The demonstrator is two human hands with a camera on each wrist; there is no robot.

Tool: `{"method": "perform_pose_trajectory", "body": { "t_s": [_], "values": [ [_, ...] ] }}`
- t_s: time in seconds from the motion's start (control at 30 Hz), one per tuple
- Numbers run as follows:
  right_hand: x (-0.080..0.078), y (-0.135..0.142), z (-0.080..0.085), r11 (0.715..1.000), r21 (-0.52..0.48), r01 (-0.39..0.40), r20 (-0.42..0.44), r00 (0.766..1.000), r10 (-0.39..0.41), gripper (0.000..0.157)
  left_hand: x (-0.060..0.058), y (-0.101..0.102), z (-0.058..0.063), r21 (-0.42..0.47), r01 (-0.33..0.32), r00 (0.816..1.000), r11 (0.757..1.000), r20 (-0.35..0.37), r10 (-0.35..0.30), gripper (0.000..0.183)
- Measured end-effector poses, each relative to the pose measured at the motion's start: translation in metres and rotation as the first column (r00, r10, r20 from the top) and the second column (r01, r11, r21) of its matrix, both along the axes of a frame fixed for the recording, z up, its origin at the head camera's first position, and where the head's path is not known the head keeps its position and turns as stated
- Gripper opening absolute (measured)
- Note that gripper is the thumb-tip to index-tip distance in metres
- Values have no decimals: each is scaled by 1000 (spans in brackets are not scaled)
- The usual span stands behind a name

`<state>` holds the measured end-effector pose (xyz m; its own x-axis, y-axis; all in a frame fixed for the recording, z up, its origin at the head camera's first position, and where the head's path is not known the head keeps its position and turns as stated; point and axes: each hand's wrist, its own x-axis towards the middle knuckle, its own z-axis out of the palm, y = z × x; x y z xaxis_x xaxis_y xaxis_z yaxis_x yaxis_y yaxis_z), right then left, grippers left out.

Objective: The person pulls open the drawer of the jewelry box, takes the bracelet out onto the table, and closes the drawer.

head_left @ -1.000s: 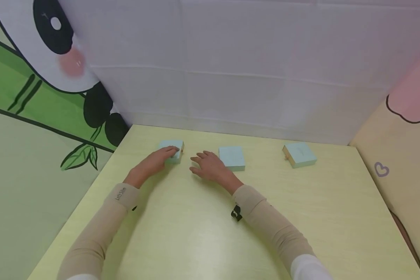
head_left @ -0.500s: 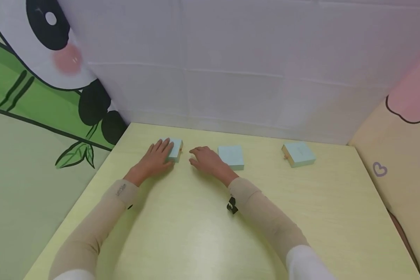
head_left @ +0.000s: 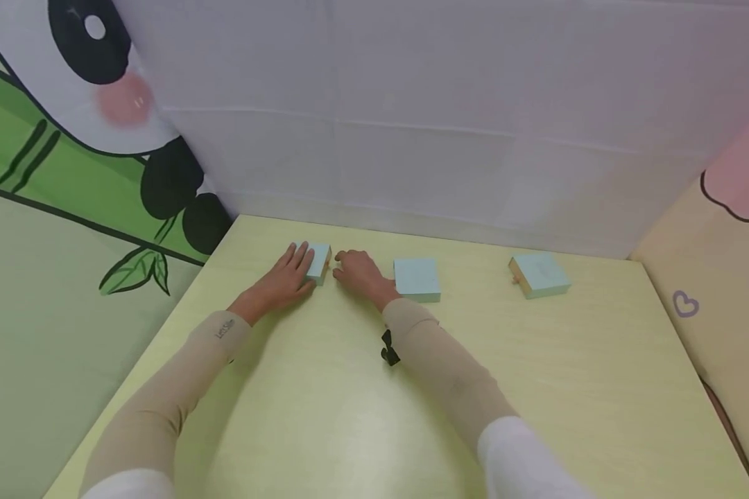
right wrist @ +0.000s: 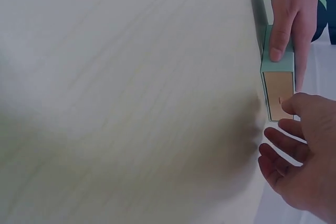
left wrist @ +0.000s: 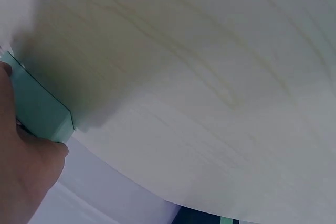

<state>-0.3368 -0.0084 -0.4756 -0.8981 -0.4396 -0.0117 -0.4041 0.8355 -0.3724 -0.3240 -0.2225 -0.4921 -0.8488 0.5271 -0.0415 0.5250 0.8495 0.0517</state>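
Note:
A light-blue drawer box (head_left: 320, 263) with a tan end and a small tab lies at the back left of the table. My left hand (head_left: 283, 278) holds it, fingers laid over its top and thumb against its near side. That thumb and the box's blue-green side (left wrist: 42, 103) show in the left wrist view. My right hand (head_left: 360, 274) is at the tan end (right wrist: 278, 90), its thumb and forefinger close around the tab with a slight gap visible; its other fingers curl loosely, holding nothing.
Beside my right wrist lies a second light-blue box (head_left: 417, 278). A third box (head_left: 539, 274), turned at an angle with its tab to the left, lies farther right. A pale wall cloth (head_left: 412, 173) stands behind the table (head_left: 324, 416).
My left hand has flattened its fingers over the box top. My right hand has moved left and slightly away from me to the box's tab end, its fingers drawing together.

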Motion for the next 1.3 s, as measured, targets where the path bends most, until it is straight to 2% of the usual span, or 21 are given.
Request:
{"method": "perform_pose_trajectory", "body": {
  "t_s": [0.17, 0.33, 0.53, 0.63, 0.73, 1.03, 1.3],
  "values": [
    [-2, -9, -4, 1000, 3, -7, -4, 1000, 7, 39, 1, -2, -2, 42, -4, 1000, 999, 10, 4, 72],
    [-5, -19, -6, 999, -44, -7, -38, 999, 6, 35, 2, -4, -3, 48, 13, 1000, 999, -10, -13, 72],
    [-4, -33, -7, 993, -16, 115, -13, 993, -115, 26, 2, -4, -2, 31, 14, 1000, 999, -10, -14, 74],
    [-4, -38, -5, 983, -32, 182, 18, 983, -182, 22, 2, -4, -2, 17, 11, 1000, 1000, -13, -11, 76],
    [-2, -38, -3, 975, -52, 218, 35, 976, -216, 19, 2, -4, -3, 18, 10, 1000, 1000, -9, -10, 77],
    [3, -19, -5, 969, -119, 218, 51, 976, -213, 18, 1, 1, -8, 29, 17, 1000, 999, -24, -17, 77],
    [5, -4, -7, 968, -142, 206, 92, 977, -194, 13, 3, 5, -7, -5, 16, 999, 1000, -40, -17, 77]
  ]
}}
